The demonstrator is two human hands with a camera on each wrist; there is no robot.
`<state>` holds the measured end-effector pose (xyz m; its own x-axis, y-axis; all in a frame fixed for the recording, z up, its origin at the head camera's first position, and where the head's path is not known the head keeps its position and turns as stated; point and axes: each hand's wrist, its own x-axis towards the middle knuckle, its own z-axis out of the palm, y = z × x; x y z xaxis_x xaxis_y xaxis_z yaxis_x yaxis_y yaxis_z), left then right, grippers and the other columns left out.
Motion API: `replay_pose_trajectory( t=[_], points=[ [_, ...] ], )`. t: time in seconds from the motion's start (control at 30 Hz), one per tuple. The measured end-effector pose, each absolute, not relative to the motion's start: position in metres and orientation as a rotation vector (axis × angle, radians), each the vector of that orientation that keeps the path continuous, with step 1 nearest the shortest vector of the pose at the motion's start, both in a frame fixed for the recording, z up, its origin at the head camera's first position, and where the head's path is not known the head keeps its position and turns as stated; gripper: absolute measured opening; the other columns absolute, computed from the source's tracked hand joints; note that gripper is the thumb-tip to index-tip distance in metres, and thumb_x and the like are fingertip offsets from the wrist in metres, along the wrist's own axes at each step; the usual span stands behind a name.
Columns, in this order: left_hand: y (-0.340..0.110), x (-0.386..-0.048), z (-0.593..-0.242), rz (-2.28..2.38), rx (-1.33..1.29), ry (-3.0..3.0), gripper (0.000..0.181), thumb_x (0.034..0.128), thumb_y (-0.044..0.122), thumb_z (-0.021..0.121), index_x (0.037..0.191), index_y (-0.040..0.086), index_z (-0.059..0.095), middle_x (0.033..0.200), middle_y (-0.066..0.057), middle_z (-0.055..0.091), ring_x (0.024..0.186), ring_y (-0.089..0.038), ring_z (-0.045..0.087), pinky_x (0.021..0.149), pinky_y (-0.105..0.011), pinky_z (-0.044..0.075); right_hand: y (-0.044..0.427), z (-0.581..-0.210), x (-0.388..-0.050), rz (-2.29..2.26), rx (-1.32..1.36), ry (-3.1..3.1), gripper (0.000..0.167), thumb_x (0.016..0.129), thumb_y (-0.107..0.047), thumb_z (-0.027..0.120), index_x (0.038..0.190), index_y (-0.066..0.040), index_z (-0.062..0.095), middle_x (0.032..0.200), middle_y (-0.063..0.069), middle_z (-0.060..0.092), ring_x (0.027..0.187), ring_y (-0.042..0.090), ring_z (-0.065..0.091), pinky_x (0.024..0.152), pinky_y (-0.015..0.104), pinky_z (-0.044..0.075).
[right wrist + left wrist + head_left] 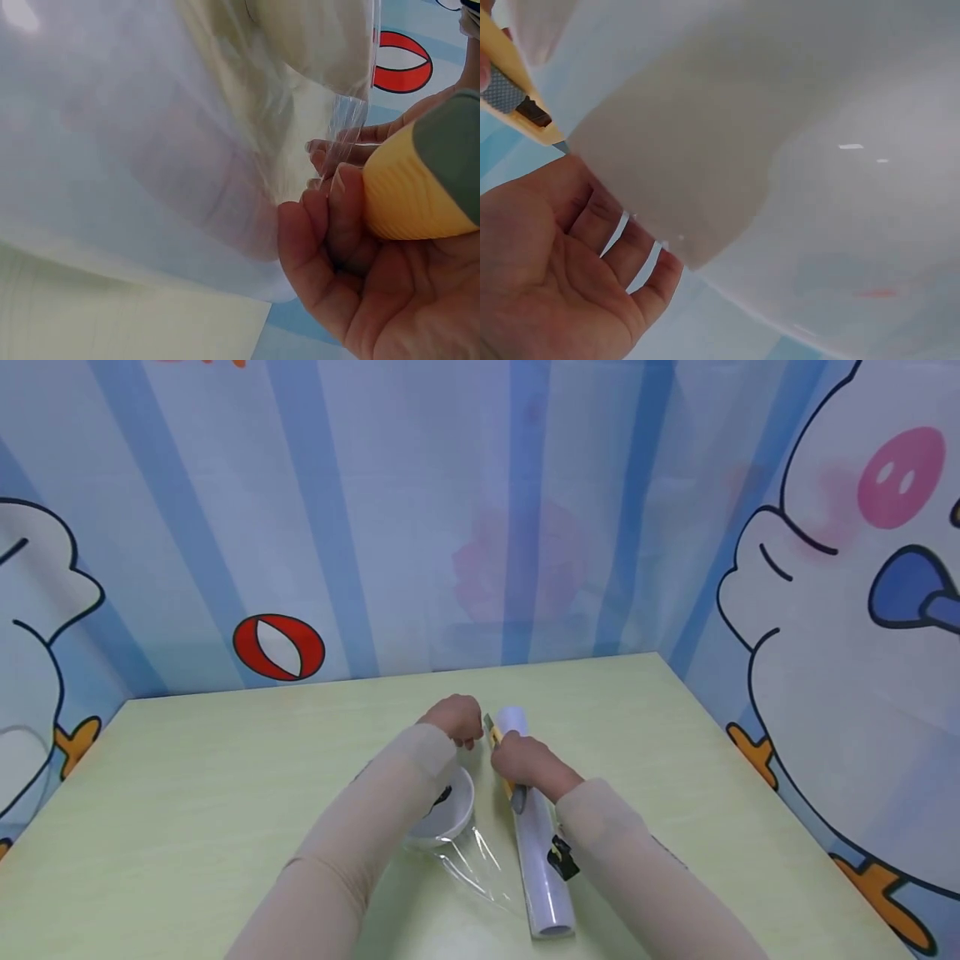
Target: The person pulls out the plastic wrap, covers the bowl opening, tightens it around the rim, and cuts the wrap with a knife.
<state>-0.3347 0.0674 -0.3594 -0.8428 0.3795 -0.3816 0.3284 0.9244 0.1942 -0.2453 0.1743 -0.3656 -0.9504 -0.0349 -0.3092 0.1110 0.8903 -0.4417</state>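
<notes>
In the head view, the clear film [476,864] is spread between the white roll [543,877] and the bowl [457,814], set left of that roll on the surface [225,793]; above the roll, the cutter [493,732] is gripped by the right hand [528,762]

In the left wrist view, the blade is bared at the film's edge, pinched, it seems, by the left hand [454,720]: drawing-out looks done, cutting judged barely begun, full separation left

In the right wrist view, the film is seen glossy, sheer, creased near the fingers
</notes>
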Motion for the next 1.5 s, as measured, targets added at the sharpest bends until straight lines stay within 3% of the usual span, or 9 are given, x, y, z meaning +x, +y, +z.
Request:
replay_pose_trajectory(
  t=[0.23,0.53,0.93,1.07,1.33,1.5],
  points=[
    [0.066,-0.333,-0.361,0.186,0.535,2.700,0.019,0.0899,0.012,0.052,0.082,0.009,0.068,0.078,-0.004,0.069,0.074,-0.016,0.062,0.069,-0.029,0.049,0.174,-0.367,-0.244,-0.588,-0.024,2.751,0.015,0.091,-0.014,0.038,0.084,-0.002,0.043,0.067,0.004,0.040,0.051,0.013,0.039,0.045,0.023,0.033],
    [0.068,-0.335,-0.362,0.122,0.590,2.731,0.017,0.0904,0.014,0.053,0.094,0.010,0.069,0.080,-0.003,0.068,0.069,-0.015,0.057,0.063,-0.029,0.046,0.176,-0.362,-0.240,-0.393,-0.234,2.784,0.029,0.092,-0.011,0.039,0.062,-0.010,0.040,0.060,0.001,0.038,0.049,0.012,0.036,0.046,0.021,0.030],
    [0.070,-0.333,-0.364,0.115,0.643,2.735,0.019,0.0928,0.018,0.053,0.104,0.011,0.066,0.085,0.000,0.067,0.082,-0.015,0.061,0.080,-0.033,0.050,0.191,-0.365,-0.233,-0.729,-0.096,2.687,0.022,0.095,-0.018,0.039,0.078,-0.004,0.045,0.066,0.004,0.043,0.055,0.014,0.041,0.052,0.022,0.034],
    [0.071,-0.334,-0.364,0.121,0.631,2.733,0.017,0.0918,0.017,0.055,0.104,0.012,0.065,0.091,0.000,0.067,0.086,-0.016,0.061,0.079,-0.033,0.050,0.191,-0.366,-0.233,-0.722,-0.108,2.683,0.023,0.095,-0.019,0.039,0.081,-0.003,0.047,0.067,0.005,0.044,0.056,0.015,0.042,0.053,0.023,0.034],
    [0.074,-0.339,-0.366,0.143,0.690,2.754,0.011,0.0903,0.010,0.052,0.087,0.011,0.062,0.080,-0.001,0.062,0.073,-0.016,0.054,0.066,-0.031,0.047,0.196,-0.366,-0.233,-0.798,-0.066,2.625,0.019,0.092,-0.018,0.043,0.088,-0.001,0.049,0.073,0.006,0.048,0.063,0.016,0.046,0.056,0.024,0.039],
    [0.074,-0.333,-0.361,0.141,0.665,2.760,0.011,0.0905,0.012,0.054,0.096,0.012,0.064,0.091,-0.001,0.065,0.080,-0.016,0.056,0.072,-0.031,0.049,0.201,-0.368,-0.230,-0.908,-0.047,2.598,0.016,0.089,-0.017,0.044,0.085,-0.002,0.048,0.072,0.006,0.047,0.062,0.016,0.047,0.055,0.023,0.039]
  ],
)
